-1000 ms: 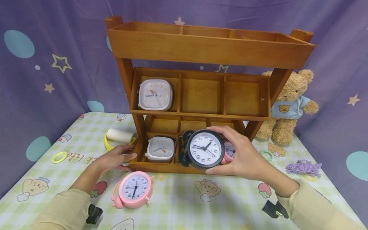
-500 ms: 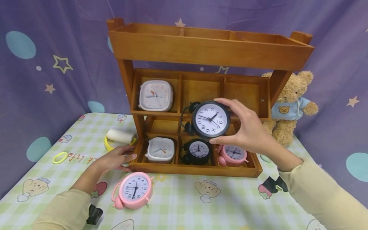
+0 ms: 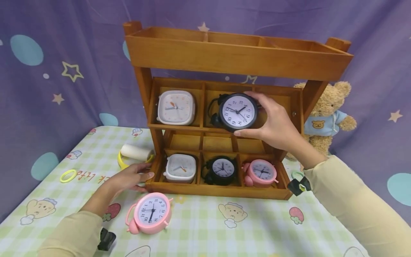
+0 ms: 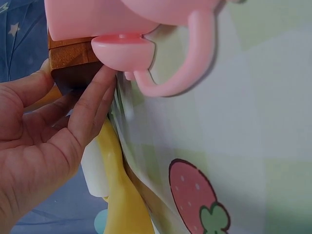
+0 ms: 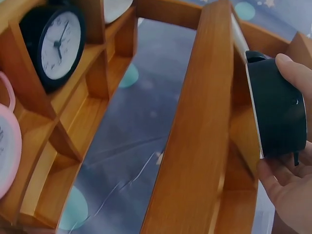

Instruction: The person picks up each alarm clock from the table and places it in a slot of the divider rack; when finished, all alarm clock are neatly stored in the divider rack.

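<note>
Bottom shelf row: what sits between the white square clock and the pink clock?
In the head view a small black alarm clock stands in the middle compartment, between the white square clock on its left and the pink clock on its right.

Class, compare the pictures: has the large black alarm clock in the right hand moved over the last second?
Yes. The large black alarm clock has risen from in front of the wooden shelf's bottom row to its middle-row centre compartment.

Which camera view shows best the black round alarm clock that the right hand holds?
The head view: the black round alarm clock faces it in the right hand. The right wrist view shows only its side; the left wrist view shows nothing of it.
</note>
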Tool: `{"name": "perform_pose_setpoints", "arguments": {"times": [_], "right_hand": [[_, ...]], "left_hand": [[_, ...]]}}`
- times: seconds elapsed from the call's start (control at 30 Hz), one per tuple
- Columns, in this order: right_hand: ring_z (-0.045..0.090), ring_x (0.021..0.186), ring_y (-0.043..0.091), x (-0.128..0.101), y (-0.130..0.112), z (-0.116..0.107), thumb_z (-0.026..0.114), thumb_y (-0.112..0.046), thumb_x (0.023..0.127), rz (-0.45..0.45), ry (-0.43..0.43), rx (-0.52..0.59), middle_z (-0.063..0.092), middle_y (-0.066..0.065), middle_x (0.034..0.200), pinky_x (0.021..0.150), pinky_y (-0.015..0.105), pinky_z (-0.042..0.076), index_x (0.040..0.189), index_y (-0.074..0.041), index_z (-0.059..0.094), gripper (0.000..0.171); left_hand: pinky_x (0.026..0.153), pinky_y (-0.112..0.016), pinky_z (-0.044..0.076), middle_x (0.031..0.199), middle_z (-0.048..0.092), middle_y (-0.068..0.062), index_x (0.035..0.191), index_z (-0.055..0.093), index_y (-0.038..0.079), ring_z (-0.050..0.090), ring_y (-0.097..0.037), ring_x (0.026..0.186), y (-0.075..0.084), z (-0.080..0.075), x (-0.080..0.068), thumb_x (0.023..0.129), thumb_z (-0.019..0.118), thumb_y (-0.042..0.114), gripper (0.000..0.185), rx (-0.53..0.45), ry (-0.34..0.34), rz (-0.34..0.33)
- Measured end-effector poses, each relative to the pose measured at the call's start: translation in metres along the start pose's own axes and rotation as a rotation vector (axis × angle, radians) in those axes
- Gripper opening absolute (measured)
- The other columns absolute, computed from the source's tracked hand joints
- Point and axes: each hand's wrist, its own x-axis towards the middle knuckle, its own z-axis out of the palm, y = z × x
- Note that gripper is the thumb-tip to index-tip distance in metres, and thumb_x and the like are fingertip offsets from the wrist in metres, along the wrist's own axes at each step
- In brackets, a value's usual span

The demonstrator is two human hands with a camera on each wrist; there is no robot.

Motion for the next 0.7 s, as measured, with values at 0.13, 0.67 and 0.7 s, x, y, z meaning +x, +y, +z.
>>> {"name": "perform_pose_setpoints", "arguments": {"times": [0.13,0.67,0.7], "right_hand": [[0.051,0.132,0.034,0.009,0.005,-0.001,0.096,-0.033,0.07,0.064,-0.021,-0.027,0.052,0.013,0.148,0.107,0.055,0.045,0.153,-0.013,0.044,0.1],[0.044,0.138,0.032,0.045,0.005,0.011,0.093,-0.039,0.073,0.081,-0.127,-0.066,0.045,0.011,0.154,0.113,0.054,0.04,0.156,-0.016,0.039,0.102],[0.044,0.138,0.032,0.046,0.004,0.011,0.093,-0.039,0.073,0.085,-0.135,-0.072,0.044,0.012,0.154,0.114,0.054,0.04,0.156,-0.016,0.039,0.102]], "left_hand": [[0.084,-0.044,0.063,0.149,0.023,-0.046,0.15,0.012,-0.022,0.053,-0.049,0.123,0.001,0.0,0.0,0.107,0.046,0.008,0.063,0.0,0.003,0.003],[0.084,-0.044,0.063,0.149,0.024,-0.046,0.15,0.011,-0.022,0.054,-0.05,0.122,-0.001,-0.001,0.002,0.107,0.046,0.008,0.063,-0.007,-0.006,-0.006],[0.084,-0.044,0.063,0.149,0.024,-0.046,0.15,0.011,-0.022,0.054,-0.05,0.122,-0.001,-0.001,0.002,0.107,0.046,0.008,0.063,-0.007,-0.006,-0.006]]}}
